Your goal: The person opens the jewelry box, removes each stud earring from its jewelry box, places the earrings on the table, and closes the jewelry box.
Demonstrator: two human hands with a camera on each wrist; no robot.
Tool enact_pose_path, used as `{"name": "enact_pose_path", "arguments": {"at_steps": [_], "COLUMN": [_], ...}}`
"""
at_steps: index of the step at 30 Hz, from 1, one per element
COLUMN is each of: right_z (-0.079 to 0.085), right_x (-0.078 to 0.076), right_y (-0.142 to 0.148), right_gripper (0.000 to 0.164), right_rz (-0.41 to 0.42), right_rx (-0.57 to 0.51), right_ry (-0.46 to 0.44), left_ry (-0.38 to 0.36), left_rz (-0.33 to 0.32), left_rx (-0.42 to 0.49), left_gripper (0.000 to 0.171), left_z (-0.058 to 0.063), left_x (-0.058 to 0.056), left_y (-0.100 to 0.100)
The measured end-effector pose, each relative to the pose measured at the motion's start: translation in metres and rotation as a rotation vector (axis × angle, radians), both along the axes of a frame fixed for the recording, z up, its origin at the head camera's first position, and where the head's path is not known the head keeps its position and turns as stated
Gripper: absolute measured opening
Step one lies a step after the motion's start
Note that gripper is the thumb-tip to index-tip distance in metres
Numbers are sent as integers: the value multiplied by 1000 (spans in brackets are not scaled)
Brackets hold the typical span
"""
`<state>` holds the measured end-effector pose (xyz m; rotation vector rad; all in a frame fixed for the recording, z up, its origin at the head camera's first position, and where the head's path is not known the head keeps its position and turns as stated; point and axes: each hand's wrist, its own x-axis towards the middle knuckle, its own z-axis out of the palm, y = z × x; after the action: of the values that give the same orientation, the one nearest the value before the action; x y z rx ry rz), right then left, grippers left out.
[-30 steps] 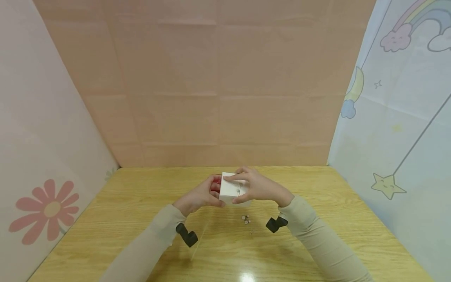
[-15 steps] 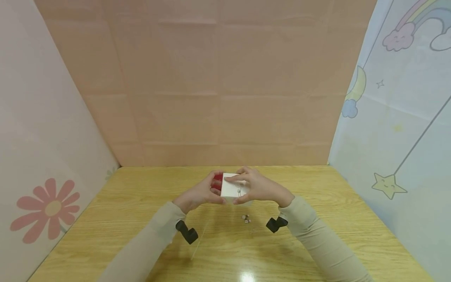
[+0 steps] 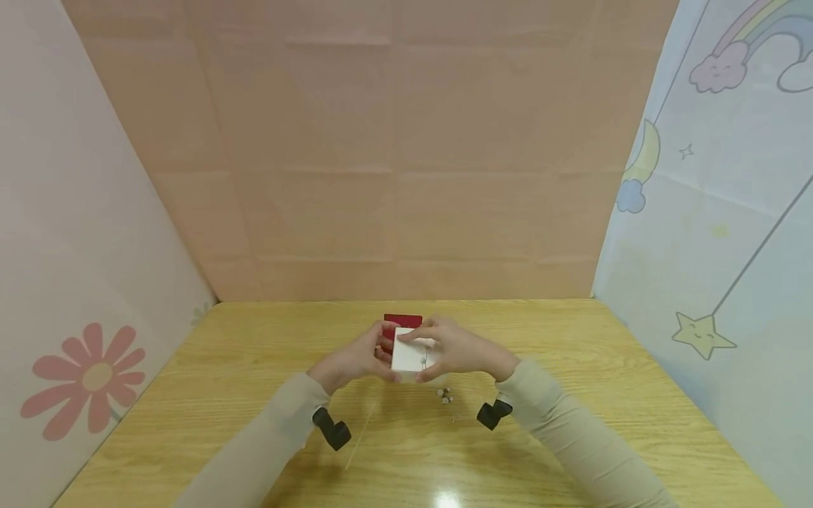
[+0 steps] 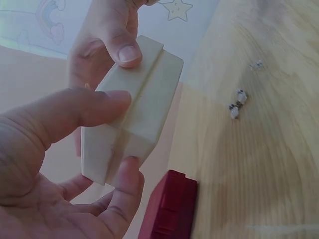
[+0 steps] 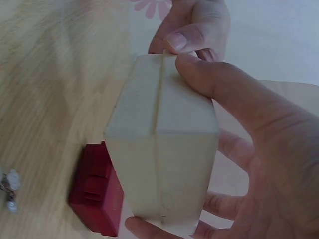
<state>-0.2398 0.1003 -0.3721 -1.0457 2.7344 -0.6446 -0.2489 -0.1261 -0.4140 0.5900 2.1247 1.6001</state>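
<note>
Both hands hold a small white lidded box (image 3: 408,351) over the table. A seam runs round its sides where the lid meets the base. My left hand (image 3: 357,358) grips the left end, its thumb on one side near the seam and a finger on the end face. My right hand (image 3: 462,347) holds the right part, its thumb along the near side and fingers over the top. A thin looped line with a small pale spot shows on the top. Beyond the hands, a dark red box (image 3: 403,321) stands on the table, partly hidden by them.
Small white and dark jewelry-like pieces (image 3: 444,396) lie on the wooden table (image 3: 540,451) on the near side of the box. A tiny clear piece (image 4: 257,65) lies close by. To their left is a thin pale strand (image 3: 360,437). Fabric-covered walls enclose the table's back and sides.
Both hands have moved slightly toward the body and left with the white box. More of the red box behind them now shows. The small pieces on the table stay put.
</note>
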Motion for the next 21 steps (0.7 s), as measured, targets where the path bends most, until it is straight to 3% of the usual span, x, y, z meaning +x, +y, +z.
{"name": "enact_pose_path", "arguments": {"at_steps": [10,21], "right_z": [-33,-51], "right_x": [-5,2], "right_y": [-10,-18], "right_gripper": [69,68], "right_rz": [33,3], "right_rx": [66,83], "right_ry": [49,-21], "left_ry": [-32,-46], "left_rz": [22,36], "left_rx": [-45,-74], "left_gripper": [91,92], "left_z": [-23,-45], "left_x": [7,8], "left_y": [-7,-7]}}
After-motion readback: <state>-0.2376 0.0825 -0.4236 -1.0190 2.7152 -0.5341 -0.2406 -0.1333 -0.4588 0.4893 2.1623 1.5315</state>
